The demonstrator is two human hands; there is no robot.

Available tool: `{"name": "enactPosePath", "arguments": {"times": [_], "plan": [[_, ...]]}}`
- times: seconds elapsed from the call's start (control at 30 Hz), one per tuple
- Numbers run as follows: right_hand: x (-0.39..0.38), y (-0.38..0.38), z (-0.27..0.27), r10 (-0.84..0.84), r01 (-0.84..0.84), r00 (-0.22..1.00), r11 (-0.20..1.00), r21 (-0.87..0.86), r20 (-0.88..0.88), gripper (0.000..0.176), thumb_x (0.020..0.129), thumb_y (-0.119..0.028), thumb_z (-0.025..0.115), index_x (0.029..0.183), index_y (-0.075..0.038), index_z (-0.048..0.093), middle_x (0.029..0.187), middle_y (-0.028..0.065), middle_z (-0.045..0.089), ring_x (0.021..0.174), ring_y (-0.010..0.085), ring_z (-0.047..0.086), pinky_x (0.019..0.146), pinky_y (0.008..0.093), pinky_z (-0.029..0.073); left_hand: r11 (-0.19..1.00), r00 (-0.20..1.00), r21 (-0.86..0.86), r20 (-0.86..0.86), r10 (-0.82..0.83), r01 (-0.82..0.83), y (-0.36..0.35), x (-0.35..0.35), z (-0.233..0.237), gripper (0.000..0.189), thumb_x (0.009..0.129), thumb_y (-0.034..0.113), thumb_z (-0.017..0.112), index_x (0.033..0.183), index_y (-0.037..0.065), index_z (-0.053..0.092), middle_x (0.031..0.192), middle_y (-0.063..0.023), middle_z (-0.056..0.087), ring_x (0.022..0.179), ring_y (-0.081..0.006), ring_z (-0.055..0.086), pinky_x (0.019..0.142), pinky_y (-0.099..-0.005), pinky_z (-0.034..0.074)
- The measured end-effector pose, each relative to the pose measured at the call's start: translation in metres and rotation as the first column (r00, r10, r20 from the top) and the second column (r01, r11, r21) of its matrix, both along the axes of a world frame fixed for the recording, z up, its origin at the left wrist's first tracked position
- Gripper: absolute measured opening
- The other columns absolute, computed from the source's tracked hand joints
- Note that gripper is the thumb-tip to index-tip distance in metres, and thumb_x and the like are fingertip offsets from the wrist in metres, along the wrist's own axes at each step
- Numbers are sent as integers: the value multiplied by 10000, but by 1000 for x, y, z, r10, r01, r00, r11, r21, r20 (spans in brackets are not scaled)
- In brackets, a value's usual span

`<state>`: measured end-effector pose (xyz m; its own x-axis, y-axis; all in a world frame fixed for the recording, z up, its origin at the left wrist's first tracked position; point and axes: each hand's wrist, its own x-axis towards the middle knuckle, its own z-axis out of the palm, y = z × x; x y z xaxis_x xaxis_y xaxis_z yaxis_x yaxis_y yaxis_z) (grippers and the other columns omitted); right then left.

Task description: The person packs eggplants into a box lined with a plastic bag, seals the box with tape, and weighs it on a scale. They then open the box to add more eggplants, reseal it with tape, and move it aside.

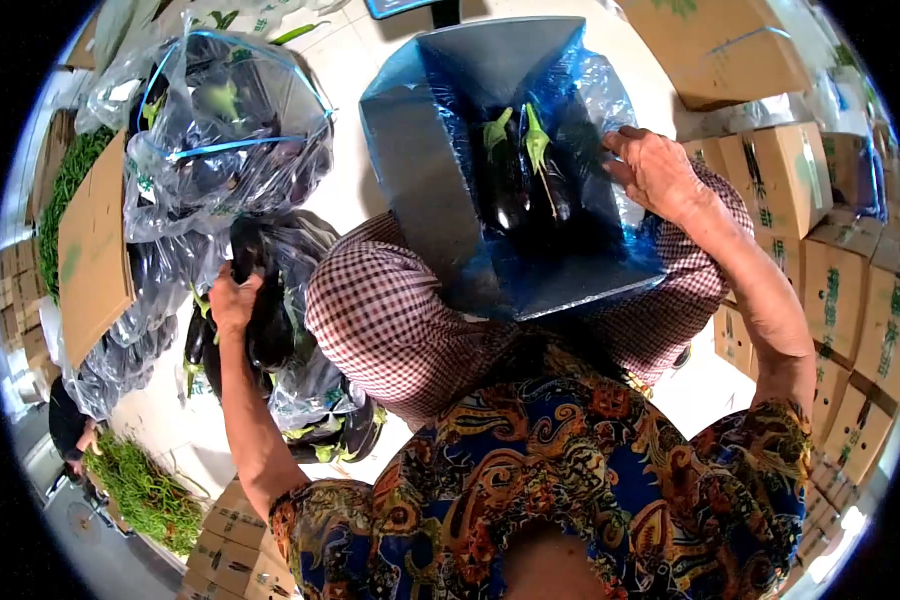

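My left hand [234, 300] is closed around a dark eggplant [248, 245] above a pile of loose eggplants [270, 335] and clear plastic. Between my knees, a grey box [410, 165] tilts, lined with blue plastic film [600, 90]. Two eggplants [507, 185] with green stems lie side by side inside it. At the box's right side is my right hand [658, 172], its fingers apart and resting at the edge of the film. Whether they press on the film is hard to see.
A clear bag of eggplants [230, 130] with blue strapping stands at upper left, beside a cardboard flap [95, 250]. Stacked cartons [835, 290] line the right side. Green peppers [145, 490] lie at lower left, near another person's hand [88, 437].
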<state>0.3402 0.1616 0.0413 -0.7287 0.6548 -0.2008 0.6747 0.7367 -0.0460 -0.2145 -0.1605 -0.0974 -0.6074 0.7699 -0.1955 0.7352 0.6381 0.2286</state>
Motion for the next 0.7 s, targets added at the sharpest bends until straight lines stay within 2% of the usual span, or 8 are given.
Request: {"name": "enactPosePath", "arguments": {"times": [0.03,0.1,0.17,0.23,0.3,0.43,0.5,0.7], "plan": [[4,1,-1,3,-4,999,1000,-21,-46,198,853,-184,621,996,-54,582,842,166,650,753,354,658,680,452,529,974,967,215,255,9,-66,11,21,32,634,807,399,687,1217,-62,545,928,-147,691,828,-309,658,822,-382,500],[-1,3,1,-43,27,992,990,-135,-121,197,869,-186,620,993,-35,594,818,170,652,738,348,655,683,427,530,919,907,269,385,173,-289,36,60,105,559,861,410,627,1198,-33,575,945,-105,677,796,-228,636,770,-332,510],[-11,14,2,-102,9,961,941,-340,-258,181,876,-176,617,973,-24,602,806,166,654,702,345,643,670,400,525,781,575,242,799,176,-575,55,88,155,547,899,461,561,1153,-23,583,1009,-143,668,825,-209,644,752,-316,511],[-31,13,11,-229,-44,885,827,-561,-406,191,896,-168,613,995,-5,622,815,136,670,672,232,619,658,362,483,697,304,278,948,-90,-661,84,121,195,559,936,476,508,1214,-9,529,1005,-195,643,779,-233,628,669,-324,526],[-47,15,17,-305,-74,842,752,-655,-446,235,899,-184,620,1065,-18,627,871,125,692,750,208,649,692,351,503,754,-38,312,913,-407,-578,110,151,219,642,936,518,484,1287,-19,449,976,-233,593,746,-252,574,603,-326,498],[-50,12,35,-197,-106,848,846,-522,-491,263,885,-197,636,1081,-22,624,944,169,692,845,277,678,767,359,536,828,-234,337,850,-473,-449,159,210,241,658,943,546,426,1288,-13,458,998,-249,637,688,-252,620,606,-341,516],[-38,17,30,-142,-147,838,871,-468,-527,253,873,-191,642,1071,-34,629,932,172,688,840,290,677,744,352,533,819,-150,374,867,-476,-434,171,229,242,675,934,527,449,1329,-19,425,1050,-263,596,754,-275,600,635,-364,495],[-21,39,4,-142,-36,894,922,-384,-425,277,875,-178,645,1115,-43,611,995,135,661,893,232,649,782,332,525,857,-323,285,838,-440,-429,183,244,225,642,946,516,441,1344,13,428,1100,-268,575,802,-281,571,715,-398,456]]}}
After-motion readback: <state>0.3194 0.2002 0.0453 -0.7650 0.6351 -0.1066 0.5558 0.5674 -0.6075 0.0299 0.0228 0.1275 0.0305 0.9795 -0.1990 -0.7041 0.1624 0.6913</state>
